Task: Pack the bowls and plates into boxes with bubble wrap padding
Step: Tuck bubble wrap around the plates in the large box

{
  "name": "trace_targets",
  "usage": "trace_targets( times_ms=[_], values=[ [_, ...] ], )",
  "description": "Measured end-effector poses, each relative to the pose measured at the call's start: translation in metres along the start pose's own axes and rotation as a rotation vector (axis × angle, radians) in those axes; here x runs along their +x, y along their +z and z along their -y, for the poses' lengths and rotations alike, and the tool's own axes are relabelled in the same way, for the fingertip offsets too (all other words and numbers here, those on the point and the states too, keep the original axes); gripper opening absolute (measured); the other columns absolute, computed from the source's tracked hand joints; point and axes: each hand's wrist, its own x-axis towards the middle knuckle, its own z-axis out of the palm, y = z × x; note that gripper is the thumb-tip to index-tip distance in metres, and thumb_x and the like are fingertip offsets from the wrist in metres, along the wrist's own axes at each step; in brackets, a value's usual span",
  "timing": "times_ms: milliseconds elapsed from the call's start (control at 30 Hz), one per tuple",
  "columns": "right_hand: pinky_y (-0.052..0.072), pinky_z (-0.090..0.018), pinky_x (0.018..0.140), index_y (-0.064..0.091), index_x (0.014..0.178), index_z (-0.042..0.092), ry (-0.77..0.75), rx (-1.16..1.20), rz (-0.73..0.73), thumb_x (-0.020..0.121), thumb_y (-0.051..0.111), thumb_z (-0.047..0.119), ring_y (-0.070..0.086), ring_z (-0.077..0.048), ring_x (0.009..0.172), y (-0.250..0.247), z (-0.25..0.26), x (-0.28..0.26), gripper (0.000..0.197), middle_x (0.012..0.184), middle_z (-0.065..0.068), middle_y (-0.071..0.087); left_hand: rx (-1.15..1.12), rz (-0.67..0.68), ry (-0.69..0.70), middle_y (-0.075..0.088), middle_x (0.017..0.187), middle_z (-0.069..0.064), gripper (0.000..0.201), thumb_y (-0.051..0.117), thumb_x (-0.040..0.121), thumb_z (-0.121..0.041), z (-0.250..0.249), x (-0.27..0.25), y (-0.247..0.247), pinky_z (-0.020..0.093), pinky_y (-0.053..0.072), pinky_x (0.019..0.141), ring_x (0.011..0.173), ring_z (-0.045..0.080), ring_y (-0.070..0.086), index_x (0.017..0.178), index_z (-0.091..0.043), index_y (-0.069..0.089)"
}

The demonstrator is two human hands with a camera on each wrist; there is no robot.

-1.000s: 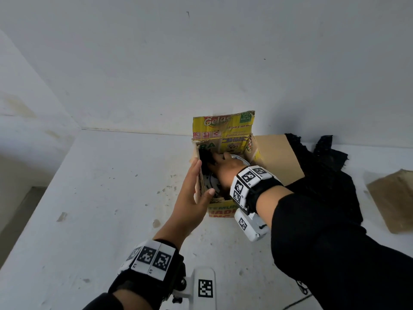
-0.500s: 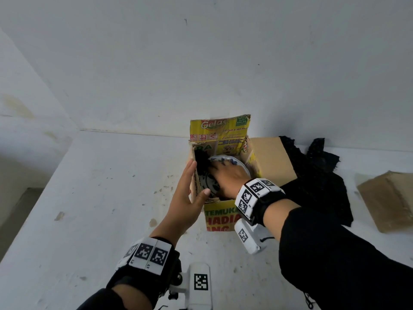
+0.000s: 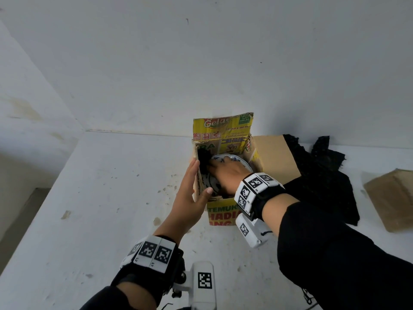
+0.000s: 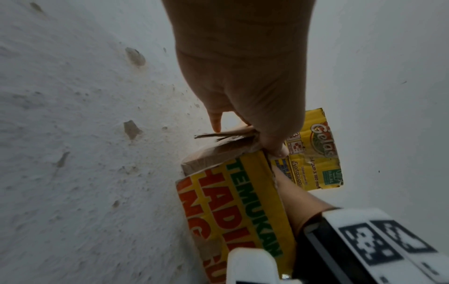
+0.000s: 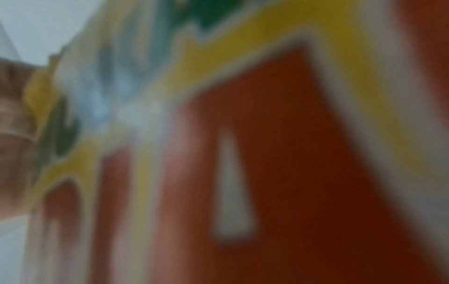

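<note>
A white, pitted and stained counter [image 3: 107, 198] runs back to a plain white wall [image 3: 201, 63], meeting it along a seam in the upper middle of the head view. Just right of centre stands a small yellow cardboard box [image 3: 220, 214] printed with red and green lettering, its far flap upright and reading "Gelas", its right flap folded outward showing bare brown board.

Inside the box lies a white plate [image 3: 225, 158] with a blue pattern and a scalloped rim, tilted so its far edge rises toward the back wall of the box. A dark, fuzzy-looking wad of black padding [image 3: 203, 158] sits at the box's left inner wall, touching the plate.

The right hand [image 3: 226, 173] reaches down into the box over the plate, fingers pointing toward the black padding; whether they grip anything cannot be told, since the fingertips are hidden. The right wrist view shows only a blur of red, yellow and green print.

The left hand [image 3: 190, 193] lies flat along the outside of the box's left wall, fingers straight, thumb hooked over the near corner of the rim. The left wrist view shows the same: thumb on the torn cardboard edge, fingers extended.

A crumpled sheet of black textured material [image 3: 321, 175] spreads on the counter right of the box, and a piece of brown cardboard [image 3: 391, 198] lies at the right edge.
</note>
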Motion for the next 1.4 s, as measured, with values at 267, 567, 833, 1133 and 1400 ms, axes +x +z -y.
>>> trace_targets(
  times_ms=[267,567,833,1133,1400],
  values=[
    [0.041,-0.041,0.096,0.025,0.145,0.033,-0.125,-0.054,-0.06,0.086,0.063,0.027,0.04,-0.034,0.126,0.001,-0.001,-0.015,0.07,0.153,0.002,0.024,-0.007,-0.003,-0.01,0.011,0.154,-0.02,0.067,0.052,0.091,-0.033,-0.001,0.0,0.001,0.046,0.03,0.114,0.143,0.002,0.013,0.147,-0.032,0.016],
    [0.043,-0.051,0.096,0.014,0.139,0.049,-0.048,0.029,0.105,0.081,0.044,0.054,0.039,-0.044,0.121,-0.001,0.002,0.003,0.066,0.146,-0.007,0.032,0.044,0.006,-0.003,0.01,0.15,-0.024,0.066,0.051,0.09,-0.04,-0.006,0.0,-0.002,0.043,0.028,0.115,0.143,0.002,0.012,0.145,-0.034,0.015],
    [0.035,-0.038,0.107,0.029,0.147,0.021,-0.14,0.206,-0.021,0.096,0.045,0.025,0.032,-0.024,0.137,-0.015,-0.01,-0.035,0.054,0.154,-0.002,0.027,0.326,-0.036,-0.062,0.021,0.155,-0.003,0.069,0.059,0.09,-0.017,-0.025,0.004,-0.006,0.034,0.026,0.114,0.143,0.012,0.019,0.148,-0.018,0.021],
    [0.04,-0.029,0.095,0.058,0.124,0.017,-0.166,0.362,-0.473,0.089,0.054,0.012,0.046,-0.017,0.12,-0.044,-0.092,-0.117,0.035,0.129,-0.002,0.051,0.549,-0.152,0.02,0.041,0.142,0.003,0.058,0.063,0.082,-0.018,-0.102,0.031,0.053,0.049,0.033,0.108,0.137,0.026,0.03,0.136,-0.019,0.041],
    [0.04,-0.035,0.096,0.052,0.128,0.022,0.191,0.348,-0.485,0.08,0.05,0.0,0.044,-0.023,0.122,0.003,-0.205,-0.164,0.053,0.132,-0.001,0.049,0.353,0.194,0.284,0.047,0.136,0.002,0.053,0.059,0.085,-0.013,-0.156,0.037,0.191,0.012,0.024,0.099,0.127,0.016,0.04,0.135,-0.014,0.041]
  ],
)
